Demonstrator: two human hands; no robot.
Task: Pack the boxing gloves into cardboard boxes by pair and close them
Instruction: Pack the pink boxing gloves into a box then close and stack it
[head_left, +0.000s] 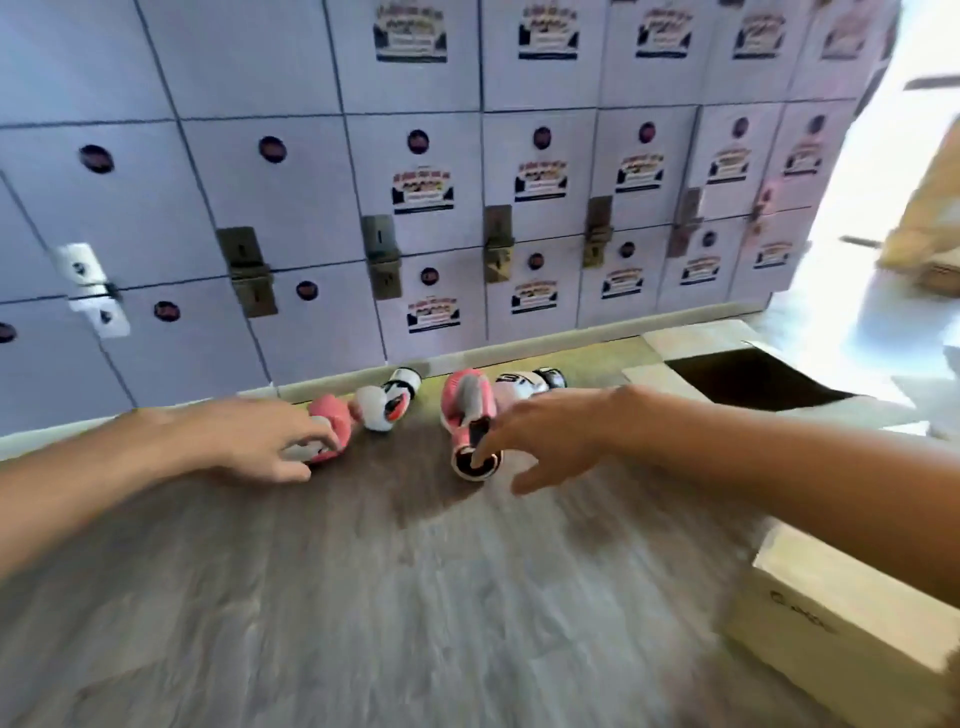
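Note:
Several boxing gloves lie on the wood-look floor by the lockers. My left hand (260, 441) grips a pink glove (335, 415), with a white glove (382, 408) lying right behind it. My right hand (550, 441) reaches with spread fingers to the dark cuff opening of a second pink glove (465, 400) and touches it. Another white glove (524, 384) lies just past that one. An open cardboard box (675, 338) with a dark inside stands at the back right. The image is motion-blurred.
A closed pale cardboard box (831, 618) sits at the lower right under my right forearm. A wall of white lockers (415, 208) with latches and labels closes off the far side. Bare floor (415, 597) stretches in front of me.

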